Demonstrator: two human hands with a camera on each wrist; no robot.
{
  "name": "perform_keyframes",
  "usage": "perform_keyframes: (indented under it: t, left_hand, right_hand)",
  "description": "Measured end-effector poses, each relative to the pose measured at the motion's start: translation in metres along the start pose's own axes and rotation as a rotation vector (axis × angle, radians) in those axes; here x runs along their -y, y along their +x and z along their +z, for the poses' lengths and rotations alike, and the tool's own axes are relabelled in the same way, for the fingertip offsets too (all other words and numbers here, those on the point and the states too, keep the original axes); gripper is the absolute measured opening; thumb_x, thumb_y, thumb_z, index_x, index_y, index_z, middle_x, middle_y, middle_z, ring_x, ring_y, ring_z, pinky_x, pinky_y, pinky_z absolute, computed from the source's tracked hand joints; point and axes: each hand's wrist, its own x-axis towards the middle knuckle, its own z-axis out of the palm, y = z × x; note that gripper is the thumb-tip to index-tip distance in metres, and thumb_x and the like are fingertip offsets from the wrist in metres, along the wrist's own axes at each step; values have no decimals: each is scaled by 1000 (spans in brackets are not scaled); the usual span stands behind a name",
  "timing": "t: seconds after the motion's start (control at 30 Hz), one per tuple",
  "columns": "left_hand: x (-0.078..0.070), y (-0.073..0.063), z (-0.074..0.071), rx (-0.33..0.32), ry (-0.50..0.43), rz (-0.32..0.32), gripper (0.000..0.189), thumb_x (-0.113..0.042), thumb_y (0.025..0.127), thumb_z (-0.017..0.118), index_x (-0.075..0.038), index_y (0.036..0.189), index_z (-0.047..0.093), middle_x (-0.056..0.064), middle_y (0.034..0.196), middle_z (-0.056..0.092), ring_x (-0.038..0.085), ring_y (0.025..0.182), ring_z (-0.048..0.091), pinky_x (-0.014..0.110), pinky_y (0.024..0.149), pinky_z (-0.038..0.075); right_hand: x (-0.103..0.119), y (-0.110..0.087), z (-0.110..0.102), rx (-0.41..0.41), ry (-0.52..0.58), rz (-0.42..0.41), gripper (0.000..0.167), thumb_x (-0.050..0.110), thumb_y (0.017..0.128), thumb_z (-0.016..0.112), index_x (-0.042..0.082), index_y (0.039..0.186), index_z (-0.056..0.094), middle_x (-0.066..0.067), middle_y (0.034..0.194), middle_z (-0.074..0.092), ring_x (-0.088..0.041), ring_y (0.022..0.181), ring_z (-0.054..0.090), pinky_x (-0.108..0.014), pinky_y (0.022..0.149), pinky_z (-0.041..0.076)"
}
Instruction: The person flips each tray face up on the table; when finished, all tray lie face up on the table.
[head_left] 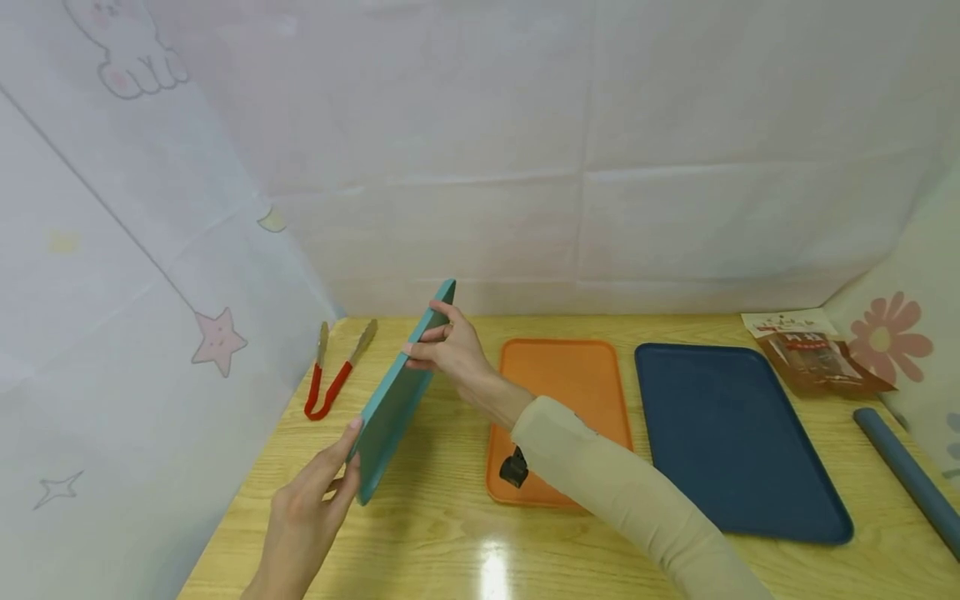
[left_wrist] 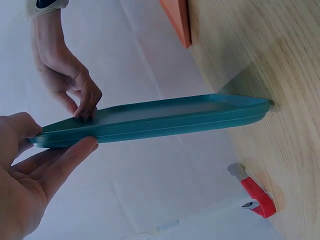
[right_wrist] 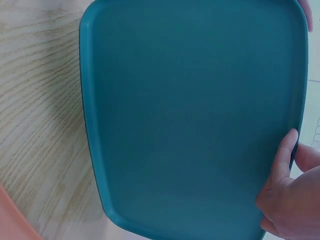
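A teal rectangular tray (head_left: pixel 401 400) is tilted up on its long side, its lower edge right at the wooden tabletop in the left wrist view. At the near top corner my left hand (head_left: pixel 311 500) pinches the rim between thumb and fingers. Farther along that same upper edge, my right hand (head_left: pixel 461 354) grips the rim, with fingers on the inner face (right_wrist: pixel 200 120). The inner face is bare and turned toward the right. Only a fingertip of the left hand (right_wrist: pixel 306 14) shows in the right wrist view.
Red-handled tongs (head_left: pixel 330 379) lie spread at the left back. Right of the teal tray are an orange tray (head_left: pixel 562 367), partly hidden by the right forearm, and a dark blue tray (head_left: pixel 735 442). A brown food packet (head_left: pixel 813 354) and a grey-blue rod (head_left: pixel 907 467) lie far right.
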Motion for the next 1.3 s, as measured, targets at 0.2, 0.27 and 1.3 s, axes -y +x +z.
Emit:
perform_keyframes:
  t: [0.2, 0.27, 1.3]
  left_hand:
    - [-1, 3, 2, -44, 7, 23, 46, -33, 102, 45, 2, 125, 63, 9, 92, 72, 18, 71, 70, 11, 55, 51]
    - [-2, 4, 2, -49, 4, 16, 45, -33, 102, 46, 2, 124, 64, 9, 91, 72, 18, 72, 70, 11, 54, 51]
    - [-12, 4, -19, -175, -133, -678, 47, 9, 87, 62, -15, 128, 65, 0, 97, 70, -1, 70, 68, 23, 54, 55]
  right_hand:
    - [1, -1, -1, 14, 1, -2, 85, -10, 78, 74, 19, 148, 35, -15, 102, 56, -24, 72, 68, -36, 73, 58]
    - [1, 0, -2, 31, 8, -10, 85, -8, 80, 73, 18, 150, 32, -15, 103, 56, -25, 73, 69, -36, 74, 58]
    - [-105, 10, -53, 102, -525, 372, 65, 8, 92, 62, -10, 146, 30, -24, 120, 58, -33, 93, 66, -40, 76, 57]
